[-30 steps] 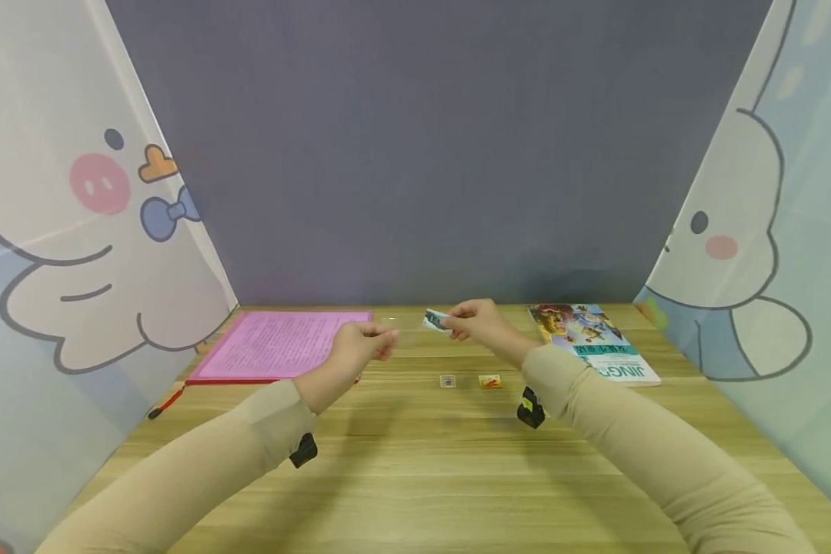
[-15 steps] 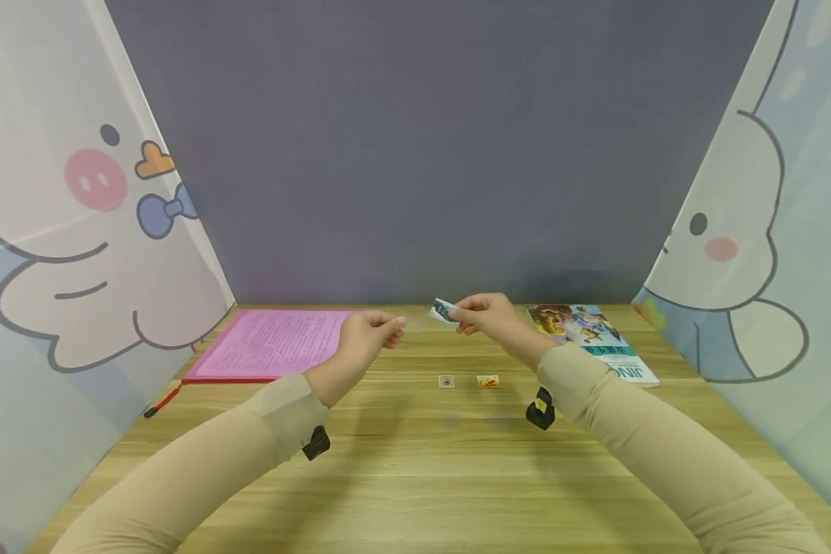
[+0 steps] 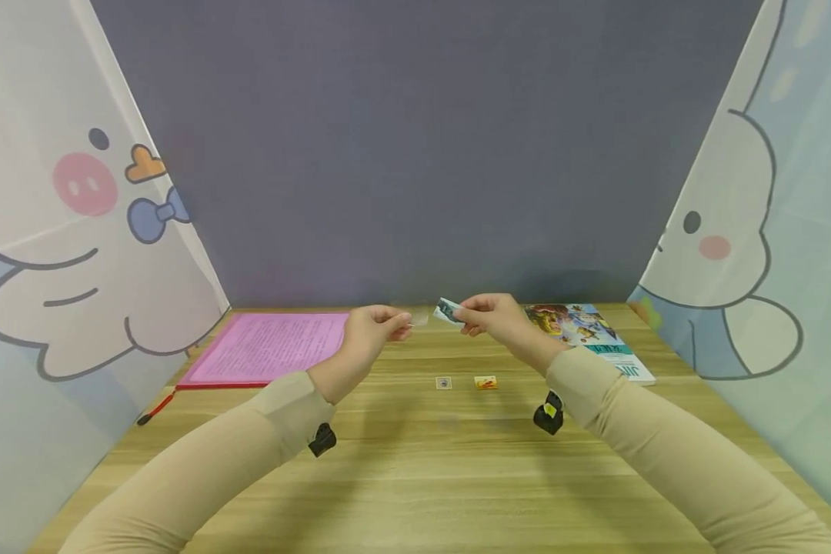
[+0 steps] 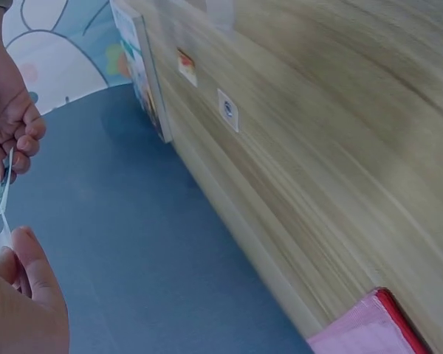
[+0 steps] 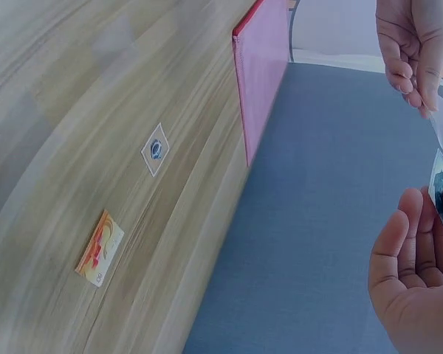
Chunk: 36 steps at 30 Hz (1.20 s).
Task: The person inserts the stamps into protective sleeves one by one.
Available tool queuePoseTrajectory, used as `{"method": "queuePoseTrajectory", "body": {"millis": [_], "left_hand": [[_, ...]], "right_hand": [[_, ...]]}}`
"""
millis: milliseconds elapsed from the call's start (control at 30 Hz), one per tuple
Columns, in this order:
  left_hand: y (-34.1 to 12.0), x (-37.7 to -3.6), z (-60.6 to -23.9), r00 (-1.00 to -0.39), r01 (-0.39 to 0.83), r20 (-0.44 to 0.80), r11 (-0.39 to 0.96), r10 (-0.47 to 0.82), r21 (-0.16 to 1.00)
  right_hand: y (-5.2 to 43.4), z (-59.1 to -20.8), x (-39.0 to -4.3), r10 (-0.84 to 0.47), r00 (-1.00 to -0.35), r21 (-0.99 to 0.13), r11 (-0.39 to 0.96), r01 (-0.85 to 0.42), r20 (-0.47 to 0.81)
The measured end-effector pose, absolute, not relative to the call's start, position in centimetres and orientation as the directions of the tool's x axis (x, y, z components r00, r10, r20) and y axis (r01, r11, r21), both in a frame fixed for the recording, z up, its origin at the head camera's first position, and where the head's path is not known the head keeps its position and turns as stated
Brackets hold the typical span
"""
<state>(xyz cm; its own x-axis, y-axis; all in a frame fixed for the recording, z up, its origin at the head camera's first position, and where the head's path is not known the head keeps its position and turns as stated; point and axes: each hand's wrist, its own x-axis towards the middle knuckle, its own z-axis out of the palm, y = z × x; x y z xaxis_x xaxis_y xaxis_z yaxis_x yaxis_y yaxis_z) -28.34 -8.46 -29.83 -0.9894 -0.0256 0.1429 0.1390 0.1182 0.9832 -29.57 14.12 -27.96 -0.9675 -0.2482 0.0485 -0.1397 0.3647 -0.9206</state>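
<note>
Stamp (image 3: 446,310) pinched in my right hand (image 3: 496,319), see-through film (image 3: 420,317) pinched in my left hand (image 3: 370,336); I'd grip lightly, edges level.

Frame centre: left hand (image 3: 370,332) pinching a clear film (image 3: 421,316); right hand (image 3: 497,317) pinching a dark-and-white card (image 3: 447,310). Centre left: pink printed sheet (image 3: 263,346). Centre right: illustrated book (image 3: 587,329). Lower centre: pale card (image 3: 444,382), yellow card (image 3: 486,382).
</note>
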Motion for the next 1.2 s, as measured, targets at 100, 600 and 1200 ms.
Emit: {"method": "queuePoseTrajectory", "body": {"millis": [100, 600, 1200], "left_hand": [[-8.2, -28.3, -29.6, -0.991, 0.13, 0.133, 0.119, -0.023, 0.984], [-7.6, -28.3, -29.3, -0.994, 0.108, 0.108, 0.074, 0.014, 0.991], [-7.1, -28.5, -29.5, -0.996, 0.086, 0.084, 0.081, 0.021, 0.993]], "right_hand": [[14.3, -27.9, -29.6, -0.252, -0.966, -0.925, 0.352, -0.142, 0.053], [14.5, -27.7, -29.6, -0.239, -0.969, -0.932, 0.333, -0.145, 0.065], [14.3, -27.9, -29.7, -0.23, -0.972, -0.943, 0.309, -0.121, 0.05]]}}
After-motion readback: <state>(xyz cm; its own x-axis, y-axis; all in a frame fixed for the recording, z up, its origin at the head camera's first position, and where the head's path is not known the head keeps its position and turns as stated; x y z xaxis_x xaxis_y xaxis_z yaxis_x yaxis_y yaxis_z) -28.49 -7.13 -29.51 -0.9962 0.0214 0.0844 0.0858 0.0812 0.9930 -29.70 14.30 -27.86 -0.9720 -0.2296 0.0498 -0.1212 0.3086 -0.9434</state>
